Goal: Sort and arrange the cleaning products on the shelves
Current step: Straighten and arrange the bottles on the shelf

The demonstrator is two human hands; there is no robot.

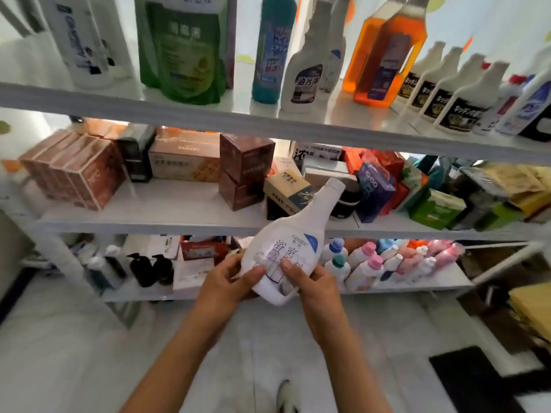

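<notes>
Bottle held in both hands before the shelves

Both my hands grip a white bottle point(286, 242) in front of the shelving. My left hand point(231, 278) curls round its lower left side with the thumb across the front, and my right hand point(313, 281) curls round the lower right, thumb pressed on the label. The bottle tilts, its capless neck pointing up and right toward the middle shelf point(155, 210).

That middle shelf carries brown boxes point(74, 171) at left and mixed cartons at right. The top shelf point(179, 111) bears a green refill pouch point(185, 52), a teal bottle point(271, 52), orange bottles point(384, 55) and a row of white bottles with dark labels point(447, 93). Small pastel-capped bottles point(387, 260) crowd the bottom shelf.
</notes>
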